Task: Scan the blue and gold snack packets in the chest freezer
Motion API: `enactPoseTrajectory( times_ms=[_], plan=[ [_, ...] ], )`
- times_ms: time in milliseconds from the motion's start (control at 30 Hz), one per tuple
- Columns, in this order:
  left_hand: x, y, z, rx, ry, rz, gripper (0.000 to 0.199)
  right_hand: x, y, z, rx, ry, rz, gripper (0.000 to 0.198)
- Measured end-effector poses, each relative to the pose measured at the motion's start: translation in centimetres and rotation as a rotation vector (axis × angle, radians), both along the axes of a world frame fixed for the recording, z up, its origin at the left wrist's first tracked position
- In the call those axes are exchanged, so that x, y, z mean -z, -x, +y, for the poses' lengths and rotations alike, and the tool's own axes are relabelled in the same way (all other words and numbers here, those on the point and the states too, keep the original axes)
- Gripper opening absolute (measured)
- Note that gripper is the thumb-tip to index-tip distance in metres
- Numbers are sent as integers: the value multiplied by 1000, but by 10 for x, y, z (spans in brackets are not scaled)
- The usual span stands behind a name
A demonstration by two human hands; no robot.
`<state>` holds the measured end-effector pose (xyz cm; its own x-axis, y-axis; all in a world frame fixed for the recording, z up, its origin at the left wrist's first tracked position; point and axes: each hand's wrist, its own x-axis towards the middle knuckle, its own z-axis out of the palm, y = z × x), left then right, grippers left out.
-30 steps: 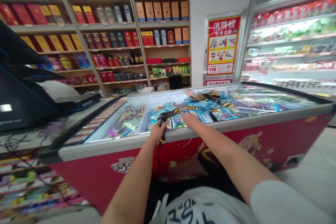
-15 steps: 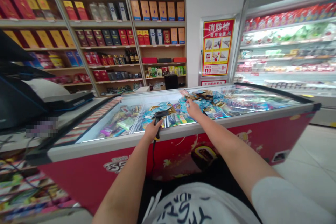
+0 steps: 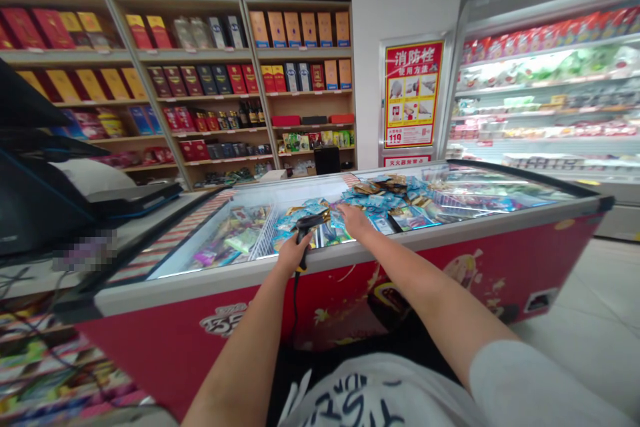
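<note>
My left hand (image 3: 294, 253) is wrapped round the handle of a black barcode scanner (image 3: 310, 221), whose head points right. A cable hangs from its lower end. Just right of the scanner, my right hand (image 3: 354, 221) reaches over the freezer's glass top, fingers pinched at a small wrapped packet (image 3: 336, 206) that is mostly hidden and hard to make out. Behind and left of the scanner lies a small pile of blue and brown packets (image 3: 300, 210). A larger heap of similar packets (image 3: 383, 193) spreads to the right of my right hand.
The red chest freezer (image 3: 165, 347) with a pale rim stands in front of me, a white wire divider (image 3: 263, 235) inside. At left is a counter with a dark monitor (image 3: 35, 193). Shelves of boxes (image 3: 207, 83) line the back, and a lit open fridge (image 3: 545, 107) stands right.
My right hand has moved left from the larger heap towards the scanner head. The scanner stays in my left hand, nearly in place. The view has tipped slightly upward.
</note>
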<state>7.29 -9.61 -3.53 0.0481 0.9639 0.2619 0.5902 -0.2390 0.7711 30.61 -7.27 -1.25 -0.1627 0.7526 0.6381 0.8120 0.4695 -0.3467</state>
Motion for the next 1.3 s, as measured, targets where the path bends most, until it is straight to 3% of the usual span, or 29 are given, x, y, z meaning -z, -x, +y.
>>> enactPoseTrajectory(
  times_ms=[167,267,367,500,633,767,900,1067,1300],
  plan=[
    [-1,0,-1,-6,5,18,43,11,3,2,64,171,234,37],
    [-2,0,-1,-10,-1,35,41,10,2,4,155,107,374,20],
    [-3,0,-1,-20,1,43,40,-1,1,6,179,-17,422,18],
    [-4,-2,-3,-23,9,46,40,-16,3,6,135,46,349,16],
    [-5,-2,-4,-23,10,41,41,-10,8,5,89,140,354,28],
    [-5,-2,-4,-25,-1,46,41,11,7,5,84,152,473,52],
    [-6,-3,-6,-14,0,34,42,27,3,6,98,149,597,64],
    [-7,-3,-10,0,-17,40,44,32,3,5,165,220,593,60],
    [-4,-2,-8,76,49,-63,48,30,6,3,183,201,512,56]
  ],
)
